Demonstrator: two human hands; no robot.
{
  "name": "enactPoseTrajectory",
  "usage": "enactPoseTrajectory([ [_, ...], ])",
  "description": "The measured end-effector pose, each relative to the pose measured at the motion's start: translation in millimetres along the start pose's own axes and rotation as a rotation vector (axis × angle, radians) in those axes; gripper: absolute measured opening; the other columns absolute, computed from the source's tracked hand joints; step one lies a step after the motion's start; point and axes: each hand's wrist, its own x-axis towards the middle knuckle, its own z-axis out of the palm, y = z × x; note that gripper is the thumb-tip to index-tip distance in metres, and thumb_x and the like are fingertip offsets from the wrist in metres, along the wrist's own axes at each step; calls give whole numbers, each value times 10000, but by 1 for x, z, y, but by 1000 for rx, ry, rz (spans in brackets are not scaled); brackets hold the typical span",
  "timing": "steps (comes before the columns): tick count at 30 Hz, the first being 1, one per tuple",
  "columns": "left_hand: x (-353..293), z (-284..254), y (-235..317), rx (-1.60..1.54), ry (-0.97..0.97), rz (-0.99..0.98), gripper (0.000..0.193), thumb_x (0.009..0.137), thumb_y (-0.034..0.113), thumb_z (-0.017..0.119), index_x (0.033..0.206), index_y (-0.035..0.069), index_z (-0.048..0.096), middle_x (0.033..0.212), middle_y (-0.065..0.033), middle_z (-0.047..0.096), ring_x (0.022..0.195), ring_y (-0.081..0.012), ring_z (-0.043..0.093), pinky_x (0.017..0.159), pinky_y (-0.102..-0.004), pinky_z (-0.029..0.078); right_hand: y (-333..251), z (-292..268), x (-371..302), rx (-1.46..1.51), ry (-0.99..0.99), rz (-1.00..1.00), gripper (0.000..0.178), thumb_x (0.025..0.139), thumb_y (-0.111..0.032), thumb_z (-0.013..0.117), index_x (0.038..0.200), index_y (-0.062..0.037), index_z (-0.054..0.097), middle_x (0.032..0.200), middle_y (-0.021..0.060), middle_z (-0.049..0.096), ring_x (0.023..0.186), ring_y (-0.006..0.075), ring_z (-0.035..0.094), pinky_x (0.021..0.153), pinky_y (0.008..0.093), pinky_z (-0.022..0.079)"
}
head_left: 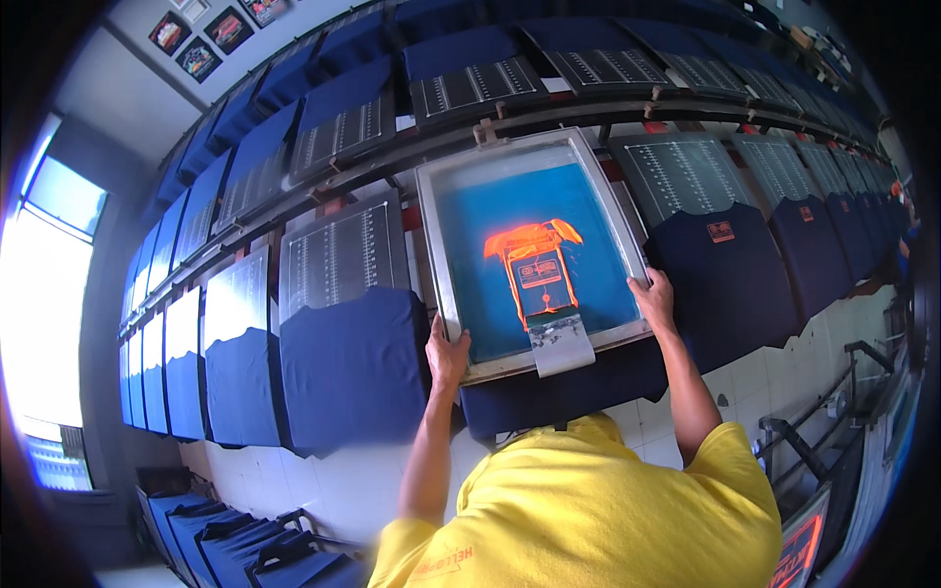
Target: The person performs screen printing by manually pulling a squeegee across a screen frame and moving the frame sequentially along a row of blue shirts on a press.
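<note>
Yellow shirt (pixel 608 510) cropped; hands (pixel 448 359) (pixel 654 297) hold frame (pixel 605 211) (navy cloth (pixel 578 394) beneath mostly hidden).

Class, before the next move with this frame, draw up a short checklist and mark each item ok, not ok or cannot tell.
1. Left grip on the frame's left side: ok.
2. Right grip on its right side: ok.
3. Blue mesh free of orange ink: not ok, ink lies around the design.
4. Flat gray piece clear of the frame's near edge: not ok, it overlaps that edge.
5. Dark-blue cloth smooth beneath: cannot tell, the frame hides most of it.
</note>
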Motion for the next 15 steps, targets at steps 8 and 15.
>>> enactPoseTrajectory([
  [8, -1, -9, 26, -35, -31, -98, 722, 782, 186, 754, 1406, -65, 492, 1204, -283, 669, 1113, -365, 675, 978, -402, 505, 24, -3, 10, 120, -49, 44, 382, 793, -272, 797, 1015, 26, 707, 907, 194, 675, 845, 353, 665, 780, 426, 513],
  [15, -12, -30, 16, -72, -11, -57, 748, 801, 169, 732, 1467, -10, 442, 1122, -298, 689, 1060, -394, 690, 913, -426, 532, 4, -28, -7, 150, -60, 88, 428, 826, -244, 800, 1112, 57, 691, 992, 183, 703, 894, 292, 692, 820, 387, 520],
])
